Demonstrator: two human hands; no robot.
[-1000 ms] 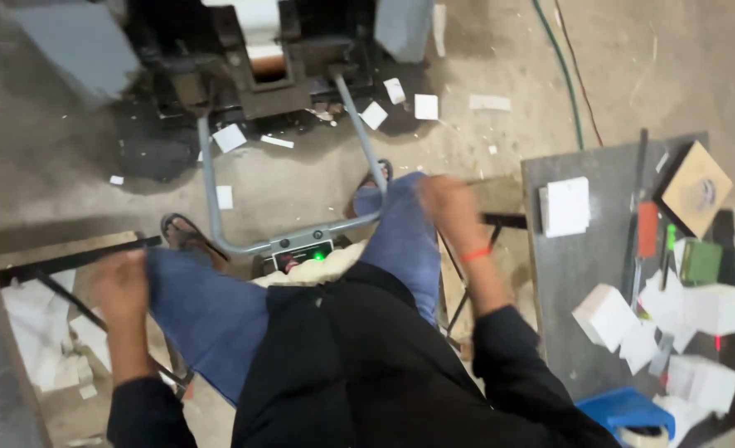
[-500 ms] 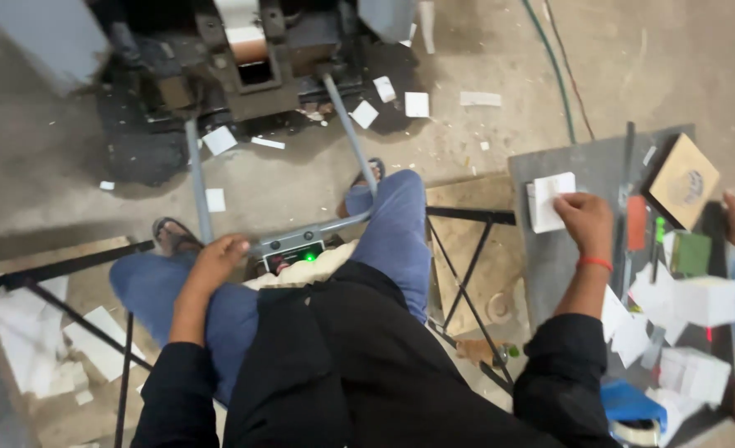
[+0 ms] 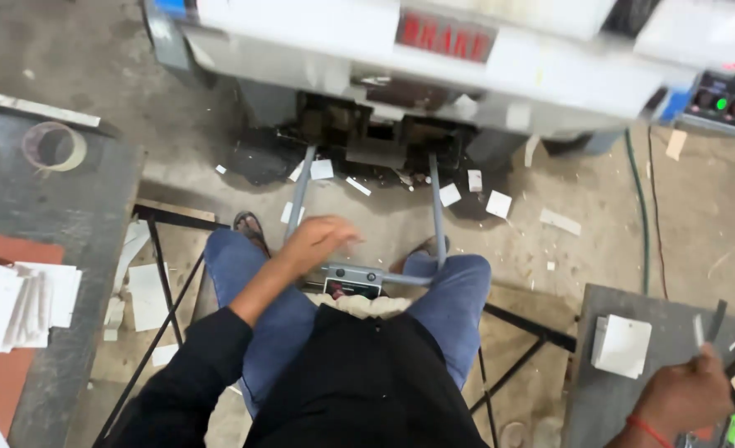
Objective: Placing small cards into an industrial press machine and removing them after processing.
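Currently seated view, legs in blue jeans [image 3: 268, 323] straddling a grey metal pedal frame [image 3: 367, 249] that runs from the knees out to the far machine [image 3: 434, 50]. Left hand [image 3: 317, 241] is blurred, hovering over the left knee just beside the frame's near crossbar; fingers look loosely curled, holding nothing that shows, though the blur makes the grip hard to call. Right hand [image 3: 689, 392], red band at the wrist, is at the near right over the grey table [image 3: 599, 365]. Its grip is closed around a thin dark strip [image 3: 718, 319] that sticks up toward the far side. White card stack [image 3: 623, 345] lies on that table just left of the right hand, not touching it. Left table [image 3: 94, 207] carries a tape roll [image 3: 54, 147] far and white sheets [image 3: 27, 303] near. Paper scraps [image 3: 497, 204] litter the floor by the machine base. Green lamps lit on the control panel [image 3: 724, 104], far right.
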